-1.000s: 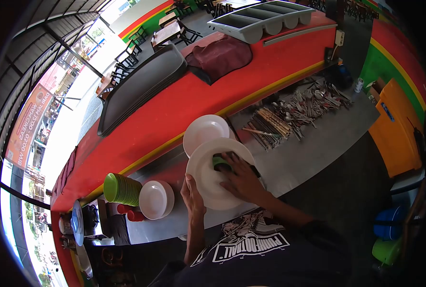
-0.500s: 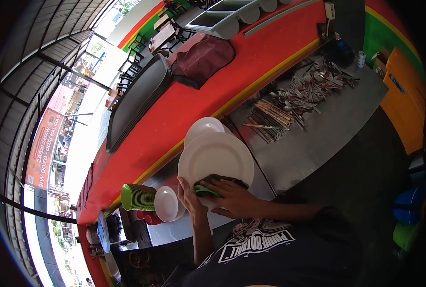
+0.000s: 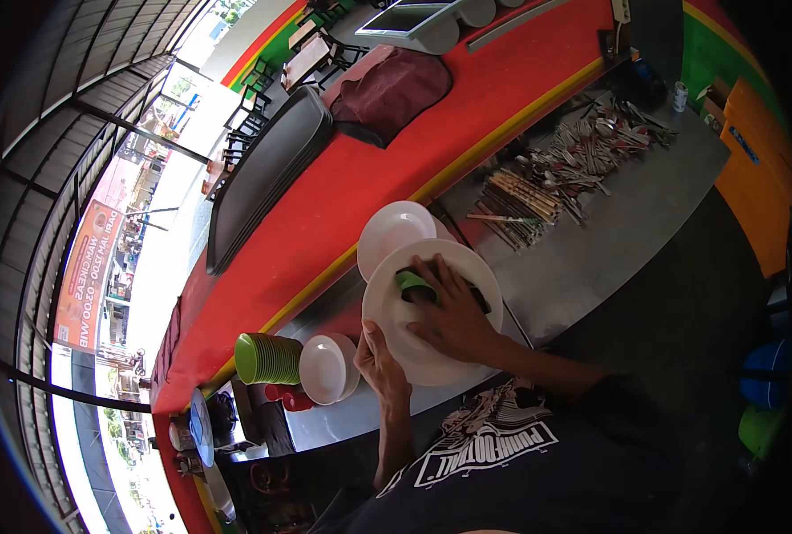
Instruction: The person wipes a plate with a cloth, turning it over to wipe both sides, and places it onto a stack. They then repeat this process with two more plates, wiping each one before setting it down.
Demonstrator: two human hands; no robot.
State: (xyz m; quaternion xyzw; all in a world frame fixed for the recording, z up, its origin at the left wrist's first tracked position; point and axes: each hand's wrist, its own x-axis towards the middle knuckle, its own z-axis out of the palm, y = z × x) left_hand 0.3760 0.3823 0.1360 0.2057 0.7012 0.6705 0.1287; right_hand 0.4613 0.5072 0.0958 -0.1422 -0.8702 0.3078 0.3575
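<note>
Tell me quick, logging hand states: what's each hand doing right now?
Left hand: gripping the rim of the white plate.
Right hand: fingers spread, pressing a green sponge on that plate.

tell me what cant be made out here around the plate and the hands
Head view, the only view:
- Green cloth: mostly hidden under the right hand; its full shape cannot be told.
- White plate: its middle is covered by the right hand, its lower-left rim by the left hand.
- Second plate: partly overlapped by the first.
- Cutlery pile: single pieces too small and warped to tell apart.
</note>
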